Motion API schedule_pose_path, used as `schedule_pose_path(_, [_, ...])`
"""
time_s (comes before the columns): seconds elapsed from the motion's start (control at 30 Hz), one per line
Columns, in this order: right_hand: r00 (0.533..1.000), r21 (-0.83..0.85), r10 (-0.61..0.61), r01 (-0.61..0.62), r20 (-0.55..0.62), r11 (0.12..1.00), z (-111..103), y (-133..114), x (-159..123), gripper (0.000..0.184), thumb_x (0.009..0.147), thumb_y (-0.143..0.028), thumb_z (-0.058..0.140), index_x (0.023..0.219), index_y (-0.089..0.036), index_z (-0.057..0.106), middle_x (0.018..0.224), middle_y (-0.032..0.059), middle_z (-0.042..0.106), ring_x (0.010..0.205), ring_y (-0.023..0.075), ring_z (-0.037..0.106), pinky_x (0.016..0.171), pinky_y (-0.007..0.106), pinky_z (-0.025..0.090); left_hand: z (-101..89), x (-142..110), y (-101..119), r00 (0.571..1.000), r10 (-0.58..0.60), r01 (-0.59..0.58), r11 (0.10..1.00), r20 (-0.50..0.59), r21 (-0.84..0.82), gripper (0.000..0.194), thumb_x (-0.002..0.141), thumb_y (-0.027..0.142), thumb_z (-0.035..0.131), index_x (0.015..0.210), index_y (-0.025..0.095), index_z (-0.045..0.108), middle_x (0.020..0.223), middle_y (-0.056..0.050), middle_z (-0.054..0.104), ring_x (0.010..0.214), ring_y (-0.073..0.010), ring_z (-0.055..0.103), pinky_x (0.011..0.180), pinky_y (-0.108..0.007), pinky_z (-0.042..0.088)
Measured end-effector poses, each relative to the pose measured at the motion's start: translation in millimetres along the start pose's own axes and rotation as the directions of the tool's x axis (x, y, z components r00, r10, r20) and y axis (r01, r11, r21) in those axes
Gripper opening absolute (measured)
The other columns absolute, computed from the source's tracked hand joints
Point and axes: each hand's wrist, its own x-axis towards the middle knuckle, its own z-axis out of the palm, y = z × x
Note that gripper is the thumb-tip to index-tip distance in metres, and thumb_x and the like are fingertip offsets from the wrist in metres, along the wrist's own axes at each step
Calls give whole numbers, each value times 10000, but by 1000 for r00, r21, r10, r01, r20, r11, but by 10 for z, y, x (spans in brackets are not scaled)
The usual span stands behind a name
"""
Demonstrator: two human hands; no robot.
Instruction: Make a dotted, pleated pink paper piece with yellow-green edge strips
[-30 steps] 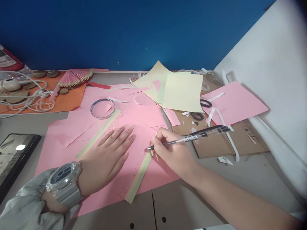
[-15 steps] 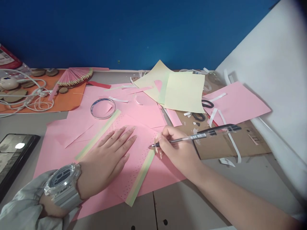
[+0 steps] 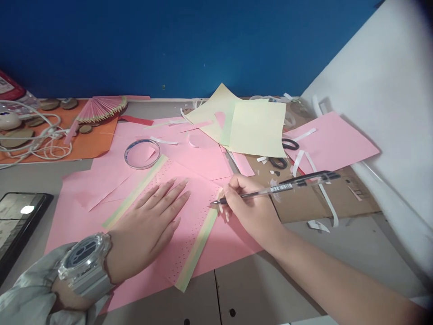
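A pink paper sheet (image 3: 191,180) lies in front of me, edged on two sides with yellow and green strips (image 3: 198,250). Rows of small dark dots run along both strips. My left hand (image 3: 149,225), wearing a clear and grey wristwatch (image 3: 86,262), rests flat on the sheet with its fingers stretched out. In my right hand (image 3: 250,207) is a ballpoint pen (image 3: 270,189), pinched near its tip. The tip is at the dots beside the right-hand strip; whether it touches the paper I cannot tell.
A roll of clear tape (image 3: 142,154) sits on larger pink paper. Yellow paper (image 3: 259,128), partly covered black-handled scissors (image 3: 278,162) and cardboard (image 3: 304,203) lie right. A folded pink fan (image 3: 101,109), white cables (image 3: 50,135) and a phone (image 3: 23,225) are left.
The pen tip has shifted very slightly along the dots by the right-hand strip. My left hand stays flat on the paper. The whole view has drifted a little.
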Motion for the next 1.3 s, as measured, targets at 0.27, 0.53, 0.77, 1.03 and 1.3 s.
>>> schedule_pose_path(0.27, [999,-137,45,-44,11,990,23,-9,10,231,882,-177,471,672,-224,386,585,-63,506,635,135,624,612,273,461,5,-7,-12,1000,-5,5,1000,15,-20,555,946,261,302,1480,190,168,1553,-45,150,1418,-232,166,1149,-414,169])
schedule_pose_path(0.53, [999,-106,-3,-1,-38,994,-6,-22,6,257,886,-164,436,655,-231,347,537,-76,463,545,117,583,592,270,468,-18,1,2,1000,-10,10,1000,24,-25,545,949,259,297,1475,174,187,1551,-49,156,1417,-238,169,1148,-429,185])
schedule_pose_path(0.77, [999,-157,10,-17,-45,987,-12,4,9,244,898,-207,466,666,-224,393,538,-67,498,693,154,668,627,264,469,1,-1,-13,1000,10,-10,1000,17,-9,547,948,257,300,1476,175,183,1552,-56,148,1417,-234,168,1146,-427,185])
schedule_pose_path(1.03, [999,-249,10,-22,-48,968,8,-46,13,234,835,-148,509,650,-224,389,576,-62,529,620,139,627,585,260,445,-6,4,0,1000,-10,11,1000,23,-25,553,946,263,296,1480,194,165,1553,-40,150,1416,-233,172,1148,-426,186])
schedule_pose_path(1.3, [995,-21,-5,3,-100,1000,-35,14,37,263,889,-196,458,649,-231,356,492,-79,480,517,115,571,570,258,457,-17,-1,-22,999,12,-12,1000,34,-3,583,935,272,331,1483,197,147,1551,-45,153,1414,-250,180,1139,-443,213])
